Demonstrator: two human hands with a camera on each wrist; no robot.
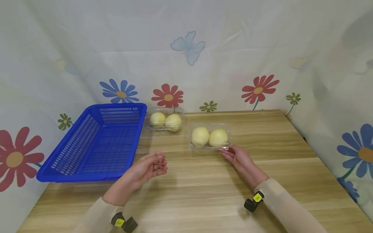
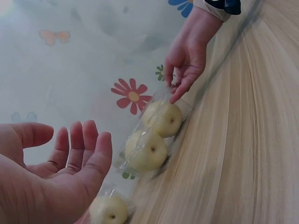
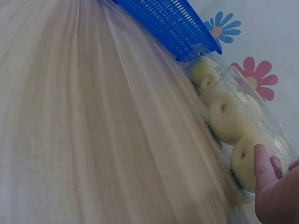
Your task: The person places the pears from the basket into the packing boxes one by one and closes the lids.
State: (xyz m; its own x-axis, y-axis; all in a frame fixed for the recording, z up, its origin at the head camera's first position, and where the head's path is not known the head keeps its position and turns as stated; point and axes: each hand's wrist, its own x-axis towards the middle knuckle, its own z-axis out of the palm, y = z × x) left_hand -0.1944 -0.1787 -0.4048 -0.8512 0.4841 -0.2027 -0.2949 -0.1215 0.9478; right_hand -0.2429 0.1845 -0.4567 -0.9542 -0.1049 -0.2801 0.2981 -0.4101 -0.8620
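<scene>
A clear plastic container [image 1: 205, 148] holding two round, pale yellow pear-like fruits [image 1: 218, 138] sits on the table. Thumb and fingers of my right hand [image 1: 240, 161] pinch its near right corner, which the left wrist view also shows. My left hand [image 1: 147, 170] is held in the air between the basket and that container, palm turned inward, fingers loosely bent around nothing. Farther back, beside the basket, stands a second clear container [image 1: 151, 128] with two similar fruits [image 1: 173, 122]. In the right wrist view the fruits [image 3: 226, 119] overlap in a row behind the plastic.
A blue perforated basket [image 1: 134, 142] stands at the left of the wooden table [image 1: 186, 194], with no contents visible inside. Behind the table hangs a pale cloth [image 1: 221, 74] printed with flowers and a butterfly; it also closes off both sides.
</scene>
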